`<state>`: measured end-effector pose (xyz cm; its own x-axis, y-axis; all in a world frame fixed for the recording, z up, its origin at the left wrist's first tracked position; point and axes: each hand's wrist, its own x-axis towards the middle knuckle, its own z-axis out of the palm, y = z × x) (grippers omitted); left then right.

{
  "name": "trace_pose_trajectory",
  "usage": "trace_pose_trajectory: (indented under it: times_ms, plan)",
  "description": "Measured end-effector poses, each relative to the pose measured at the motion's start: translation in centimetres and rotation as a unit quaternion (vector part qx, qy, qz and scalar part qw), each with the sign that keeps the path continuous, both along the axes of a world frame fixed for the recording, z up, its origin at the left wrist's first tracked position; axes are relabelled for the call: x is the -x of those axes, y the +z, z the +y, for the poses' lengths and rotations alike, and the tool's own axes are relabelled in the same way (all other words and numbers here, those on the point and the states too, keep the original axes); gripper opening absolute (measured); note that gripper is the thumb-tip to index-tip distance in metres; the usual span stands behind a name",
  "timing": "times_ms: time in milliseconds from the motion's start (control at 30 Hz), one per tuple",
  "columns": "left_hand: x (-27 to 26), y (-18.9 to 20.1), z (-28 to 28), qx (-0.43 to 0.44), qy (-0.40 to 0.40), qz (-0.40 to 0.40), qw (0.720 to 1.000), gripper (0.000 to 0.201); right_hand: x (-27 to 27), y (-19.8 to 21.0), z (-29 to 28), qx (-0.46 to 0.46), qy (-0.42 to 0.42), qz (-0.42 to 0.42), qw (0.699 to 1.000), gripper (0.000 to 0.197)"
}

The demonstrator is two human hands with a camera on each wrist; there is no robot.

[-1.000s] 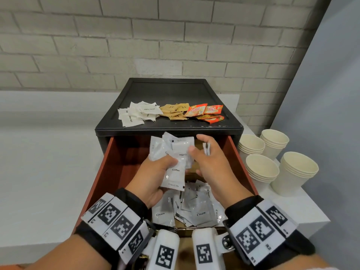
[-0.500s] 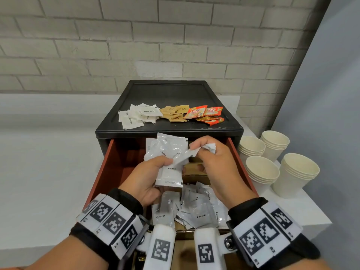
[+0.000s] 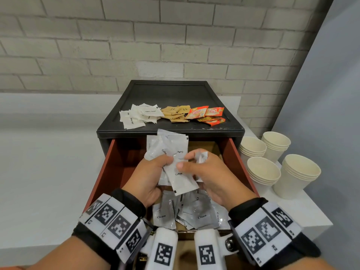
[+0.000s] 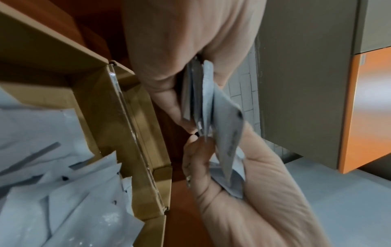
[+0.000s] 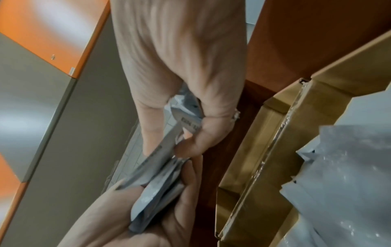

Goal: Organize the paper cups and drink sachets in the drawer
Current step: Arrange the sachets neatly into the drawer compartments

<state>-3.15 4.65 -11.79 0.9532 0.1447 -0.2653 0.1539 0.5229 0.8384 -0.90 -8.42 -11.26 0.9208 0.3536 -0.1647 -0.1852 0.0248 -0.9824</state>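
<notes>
A drawer is standing pulled out toward the camera from a cabinet sitting on a table against a brick wall. Three groups of sachets are lying side by side on the cabinet's top. A left hand and a right hand are holding coffee sachets together above the drawer, over cream sachets lying in a cardboard box inside it. Four stacks of paper cups are standing on the table right of the cabinet.

I saw silver coffee sachets, a red-brown drawer, cream paper cups, and orange sachets.
</notes>
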Motion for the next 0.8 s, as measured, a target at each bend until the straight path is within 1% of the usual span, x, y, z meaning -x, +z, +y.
trace_pose_trajectory:
  times_ms: [67, 133, 200, 300, 400, 533, 600, 667, 733, 800]
  plan:
    - [0.1, -0.1, -0.1, -0.003, -0.006, -0.009, 1.0, 0.026, 0.1, -0.3, 0.1, -0.005, 0.018, 0.041, 0.999, 0.038]
    - [0.1, -0.2, -0.1, 0.0, -0.012, -0.011, 1.0, 0.027, 0.4, -0.5, 0.4, -0.011, 0.044, 0.063, 0.997, 0.046]
    - [0.2, -0.4, -0.1, -0.001, -0.007, -0.011, 1.0, 0.027, 0.7, -0.6, 0.6, -0.02, 0.059, 0.073, 0.995, 0.048]
    - [0.1, -0.6, 0.1, -0.014, 0.02, -0.011, 1.0, 0.027, 0.7, -0.4, 0.7, -0.036, 0.041, 0.076, 0.996, 0.048]
    - [-0.1, -0.6, 0.4, -0.005, 0.052, -0.007, 0.999, 0.031, 0.3, -0.3, 0.2, -0.042, -0.004, 0.074, 0.996, 0.043]
    - [-0.4, -0.8, 0.5, 0.008, 0.066, -0.004, 0.998, 0.038, -0.3, -0.2, -0.5, -0.022, -0.075, 0.06, 0.995, 0.026]
    - [-0.5, -1.0, 0.4, 0.004, 0.059, -0.005, 0.998, 0.038, -0.4, -0.1, -0.6, -0.025, -0.109, 0.042, 0.993, 0.024]
    - [-0.4, -1.3, 0.2, -0.005, 0.053, -0.008, 0.999, 0.033, -0.5, -0.2, -0.5, -0.016, -0.139, 0.022, 0.99, 0.025]
    - [-0.3, -1.4, -0.1, -0.008, 0.043, -0.009, 0.999, 0.028, -0.4, -0.4, 0.1, -0.001, -0.135, 0.022, 0.991, 0.022]
    - [0.0, -1.4, -0.4, -0.011, 0.029, -0.008, 0.999, 0.024, -0.1, -0.6, 0.8, -0.003, -0.087, 0.056, 0.995, 0.018]
